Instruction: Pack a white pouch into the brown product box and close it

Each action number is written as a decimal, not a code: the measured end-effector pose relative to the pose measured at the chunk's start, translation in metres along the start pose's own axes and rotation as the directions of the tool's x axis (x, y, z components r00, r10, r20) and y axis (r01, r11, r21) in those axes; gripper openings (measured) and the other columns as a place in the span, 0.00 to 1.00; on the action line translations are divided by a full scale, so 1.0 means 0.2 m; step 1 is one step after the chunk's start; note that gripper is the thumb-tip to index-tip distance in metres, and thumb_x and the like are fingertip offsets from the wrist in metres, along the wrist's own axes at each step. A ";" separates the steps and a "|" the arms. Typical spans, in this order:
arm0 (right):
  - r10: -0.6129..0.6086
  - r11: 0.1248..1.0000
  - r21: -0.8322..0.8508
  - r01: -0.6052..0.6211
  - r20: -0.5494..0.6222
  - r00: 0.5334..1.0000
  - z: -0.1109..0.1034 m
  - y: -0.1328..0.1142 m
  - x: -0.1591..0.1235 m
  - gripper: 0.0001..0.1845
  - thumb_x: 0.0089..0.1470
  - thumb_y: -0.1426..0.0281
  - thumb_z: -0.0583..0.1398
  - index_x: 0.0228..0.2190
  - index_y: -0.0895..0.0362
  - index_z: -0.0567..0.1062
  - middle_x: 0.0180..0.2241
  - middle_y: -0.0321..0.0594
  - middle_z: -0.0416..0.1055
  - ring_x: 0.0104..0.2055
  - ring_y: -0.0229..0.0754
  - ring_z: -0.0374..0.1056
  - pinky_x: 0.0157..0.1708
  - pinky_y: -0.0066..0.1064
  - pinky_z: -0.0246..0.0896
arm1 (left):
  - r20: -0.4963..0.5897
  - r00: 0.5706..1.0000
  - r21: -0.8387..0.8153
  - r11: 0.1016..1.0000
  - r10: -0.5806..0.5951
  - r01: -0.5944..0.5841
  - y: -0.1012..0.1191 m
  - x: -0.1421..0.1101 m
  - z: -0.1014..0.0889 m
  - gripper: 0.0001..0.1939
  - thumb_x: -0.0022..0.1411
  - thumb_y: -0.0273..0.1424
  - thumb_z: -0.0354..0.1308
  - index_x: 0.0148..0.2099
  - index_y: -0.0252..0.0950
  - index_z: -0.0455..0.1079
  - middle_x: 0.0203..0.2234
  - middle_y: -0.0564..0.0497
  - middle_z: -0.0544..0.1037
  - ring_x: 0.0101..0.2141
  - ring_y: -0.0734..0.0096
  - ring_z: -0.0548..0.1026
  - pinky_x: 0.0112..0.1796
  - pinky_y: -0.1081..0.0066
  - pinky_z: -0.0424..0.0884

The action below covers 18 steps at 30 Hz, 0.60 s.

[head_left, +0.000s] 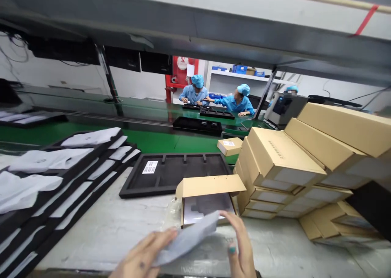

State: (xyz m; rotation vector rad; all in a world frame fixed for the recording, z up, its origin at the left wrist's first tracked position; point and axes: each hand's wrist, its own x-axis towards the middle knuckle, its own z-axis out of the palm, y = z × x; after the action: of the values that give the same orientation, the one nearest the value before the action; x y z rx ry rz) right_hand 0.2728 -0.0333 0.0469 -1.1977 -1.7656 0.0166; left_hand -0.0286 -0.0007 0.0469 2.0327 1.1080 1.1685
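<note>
A thin, pale grey-white pouch (193, 238) is held up slantwise above the bench, low in the head view. My left hand (145, 255) is closed on its left end, with the fingers lying over it. At its upper right corner, a curled finger of my right hand (241, 245) hooks the edge; the thumb, with a teal nail, stays apart from the pouch. Just beyond is an open cardboard box (210, 186), its flap raised, with a sheet of clear or pale material and a dark shape inside. The pouch covers part of the box's near edge.
A black foam tray (183, 170) with a white label lies behind the box. Stacked trays holding white pouches (50, 160) fill the left. Closed cartons (277, 156) pile up at right. Across the green conveyor belt (155, 141), co-workers (235, 103) in blue sit. A shelf hangs overhead.
</note>
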 end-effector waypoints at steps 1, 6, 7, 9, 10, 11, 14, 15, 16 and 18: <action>-0.060 0.996 -0.061 0.061 0.024 0.998 0.00 -0.03 0.01 0.32 0.68 0.49 0.44 0.61 0.56 0.64 0.57 0.49 0.69 0.59 0.54 0.65 0.55 0.45 0.64 | 0.107 0.991 -0.002 0.997 0.077 -0.077 -0.01 -0.02 0.08 0.25 0.66 0.34 0.50 0.62 0.58 0.66 0.48 0.51 0.80 0.46 0.57 0.79 0.44 0.63 0.80; -0.262 0.940 -0.176 0.291 0.169 0.950 0.04 -0.10 0.02 0.19 0.64 0.54 0.59 0.47 0.53 0.75 0.39 0.38 0.79 0.44 0.47 0.73 0.55 0.41 0.57 | 0.375 0.879 0.069 0.937 0.295 -0.343 -0.06 0.05 0.24 0.36 0.63 0.20 0.51 0.69 0.53 0.55 0.54 0.51 0.76 0.53 0.61 0.75 0.55 0.62 0.72; -0.244 0.952 -0.149 0.269 0.165 0.956 0.05 -0.10 0.00 0.13 0.65 0.57 0.59 0.44 0.53 0.75 0.36 0.35 0.79 0.41 0.45 0.73 0.55 0.39 0.56 | 0.357 0.892 0.085 0.941 0.277 -0.327 -0.07 0.07 0.24 0.33 0.64 0.21 0.54 0.68 0.53 0.59 0.54 0.51 0.77 0.53 0.60 0.74 0.55 0.60 0.72; -0.205 0.970 -0.102 0.219 0.132 0.970 0.07 -0.08 -0.03 0.06 0.65 0.64 0.59 0.37 0.52 0.75 0.32 0.31 0.78 0.38 0.42 0.73 0.54 0.38 0.54 | 0.331 0.917 0.075 0.963 0.222 -0.260 -0.06 0.10 0.22 0.22 0.66 0.26 0.59 0.59 0.51 0.70 0.48 0.52 0.80 0.49 0.59 0.76 0.51 0.62 0.75; -0.192 0.976 -0.083 0.200 0.090 0.977 0.07 -0.08 -0.04 0.07 0.66 0.65 0.59 0.34 0.52 0.74 0.30 0.30 0.78 0.36 0.42 0.72 0.54 0.38 0.53 | 0.326 0.928 0.054 0.976 0.182 -0.211 -0.06 0.10 0.20 0.15 0.66 0.28 0.60 0.53 0.49 0.75 0.44 0.52 0.81 0.46 0.60 0.76 0.47 0.64 0.76; -0.184 0.980 -0.071 0.186 0.030 0.982 0.08 -0.07 -0.06 0.10 0.66 0.67 0.57 0.32 0.51 0.74 0.28 0.29 0.77 0.35 0.42 0.72 0.53 0.39 0.53 | 0.316 0.938 0.032 0.987 0.142 -0.160 -0.05 0.10 0.20 0.08 0.66 0.30 0.61 0.46 0.48 0.77 0.39 0.52 0.82 0.43 0.61 0.77 0.44 0.65 0.77; -0.220 0.967 -0.139 0.214 -0.031 0.975 0.10 -0.06 -0.08 0.09 0.65 0.69 0.57 0.31 0.51 0.74 0.27 0.29 0.77 0.33 0.42 0.73 0.52 0.41 0.54 | 0.236 0.972 0.045 0.999 0.007 -0.018 0.00 0.10 0.19 0.07 0.65 0.36 0.62 0.33 0.47 0.77 0.34 0.53 0.82 0.40 0.60 0.78 0.42 0.62 0.78; -0.256 0.949 -0.192 0.250 -0.006 0.967 0.10 -0.07 -0.08 0.06 0.63 0.70 0.59 0.33 0.51 0.75 0.28 0.30 0.78 0.34 0.43 0.73 0.51 0.41 0.54 | 0.207 0.978 0.077 0.997 -0.030 0.014 0.01 0.11 0.20 0.03 0.61 0.38 0.66 0.35 0.48 0.78 0.36 0.52 0.82 0.41 0.58 0.79 0.45 0.58 0.77; -0.286 0.927 -0.242 0.286 0.035 0.958 0.10 -0.09 -0.08 0.04 0.61 0.71 0.61 0.34 0.51 0.76 0.29 0.30 0.79 0.35 0.44 0.74 0.51 0.42 0.55 | 0.198 0.979 0.108 0.994 -0.054 0.033 0.03 0.11 0.21 0.09 0.56 0.39 0.70 0.40 0.50 0.78 0.40 0.52 0.82 0.43 0.54 0.78 0.50 0.52 0.75; -0.288 0.908 -0.293 0.300 0.085 0.954 0.10 -0.14 -0.07 0.05 0.58 0.73 0.64 0.36 0.51 0.76 0.32 0.30 0.80 0.38 0.47 0.75 0.51 0.44 0.56 | 0.270 0.960 0.134 0.990 -0.067 0.031 0.07 0.14 0.24 0.34 0.46 0.34 0.76 0.56 0.54 0.73 0.45 0.53 0.81 0.46 0.49 0.79 0.61 0.43 0.63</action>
State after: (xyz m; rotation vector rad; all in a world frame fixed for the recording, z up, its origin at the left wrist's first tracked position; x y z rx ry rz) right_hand 0.2406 -0.0483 0.0406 -1.1342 -2.0201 -0.4270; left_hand 0.0267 0.0137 0.0470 2.1724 1.1106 0.7774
